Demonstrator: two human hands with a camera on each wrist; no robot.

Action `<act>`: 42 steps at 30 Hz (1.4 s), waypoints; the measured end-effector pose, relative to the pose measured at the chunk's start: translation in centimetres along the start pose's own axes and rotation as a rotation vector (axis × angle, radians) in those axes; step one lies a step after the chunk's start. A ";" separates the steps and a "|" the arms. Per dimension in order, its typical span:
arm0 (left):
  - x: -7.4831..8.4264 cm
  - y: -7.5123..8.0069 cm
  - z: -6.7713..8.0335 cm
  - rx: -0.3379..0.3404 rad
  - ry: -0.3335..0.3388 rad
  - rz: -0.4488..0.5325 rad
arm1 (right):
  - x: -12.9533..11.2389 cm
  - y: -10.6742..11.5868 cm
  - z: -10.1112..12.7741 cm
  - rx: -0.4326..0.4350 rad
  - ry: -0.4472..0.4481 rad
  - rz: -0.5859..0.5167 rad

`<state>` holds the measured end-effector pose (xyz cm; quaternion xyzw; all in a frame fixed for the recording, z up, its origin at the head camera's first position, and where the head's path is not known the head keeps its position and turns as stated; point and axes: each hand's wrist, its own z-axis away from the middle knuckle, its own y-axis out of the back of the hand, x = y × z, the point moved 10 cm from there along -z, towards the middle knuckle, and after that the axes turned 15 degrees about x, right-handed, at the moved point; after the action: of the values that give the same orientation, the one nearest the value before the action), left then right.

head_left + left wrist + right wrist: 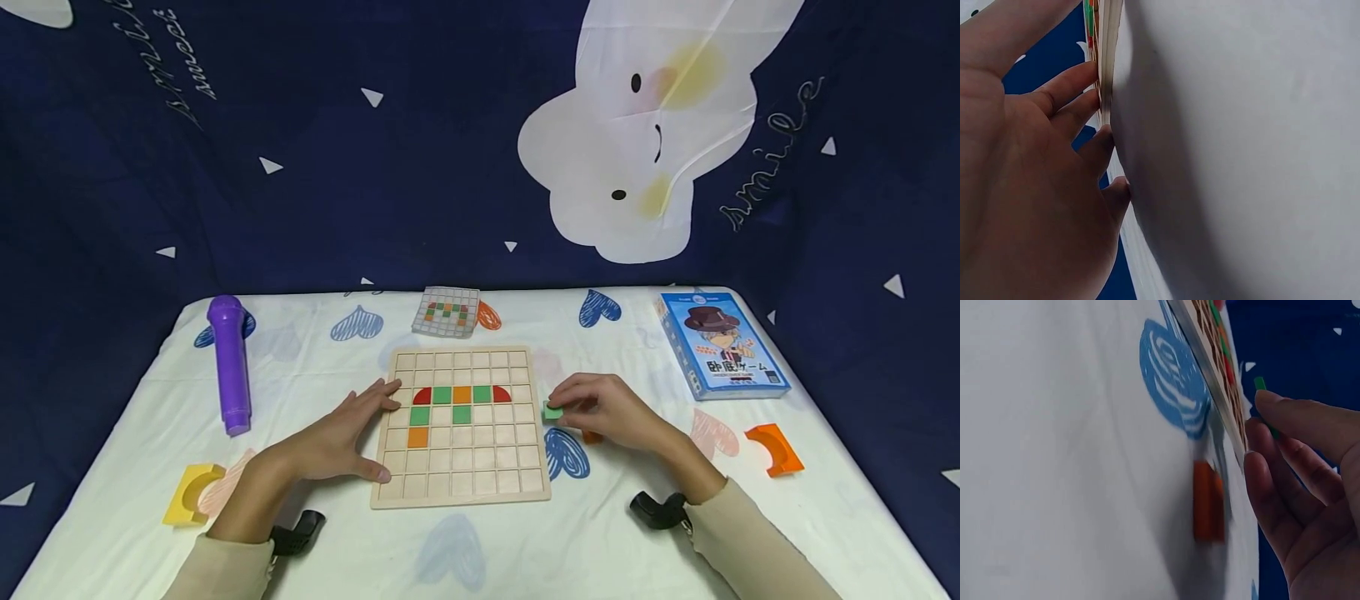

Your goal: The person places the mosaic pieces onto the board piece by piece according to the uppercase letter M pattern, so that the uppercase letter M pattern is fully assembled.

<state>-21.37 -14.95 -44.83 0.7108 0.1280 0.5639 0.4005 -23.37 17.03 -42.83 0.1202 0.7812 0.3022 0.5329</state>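
Observation:
A wooden grid board (480, 483) lies flat on the table, with red, green and orange tiles set in some cells of its upper rows. My left hand (330, 437) touches its left edge with spread fingers; the thumb lies on the lower left corner. In the left wrist view the fingers (1094, 153) meet the board's side. Just off the board's right edge, my right hand (611, 408) pinches a green square tile (552, 412) between thumb and fingers. Partly hidden beneath that hand is an orange block (1209, 503) on the cloth.
Behind the board lies a pattern card (446, 312) with a similar coloured layout. A purple microphone (230, 367) and a yellow arch block (193, 494) are at the left. At the right are a blue game box (722, 346) and an orange arch block (776, 450).

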 end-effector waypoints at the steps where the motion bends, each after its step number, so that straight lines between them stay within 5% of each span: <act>1: 0.0 0.0 0.0 0.001 -0.001 0.002 | 0.1 -0.2 -0.1 0.001 -0.005 -0.003; 23: -0.3 -0.2 -0.2 -0.001 0.028 0.005 | -1.8 -5.4 -2.9 -0.042 0.009 0.042; 42: -0.8 -0.5 -0.4 -0.012 0.040 0.003 | -2.9 -6.6 -3.1 -0.088 0.087 0.112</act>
<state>-21.87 -14.97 -45.71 0.6969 0.1317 0.5794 0.4015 -24.11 9.33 -43.81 0.1269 0.7816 0.3704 0.4856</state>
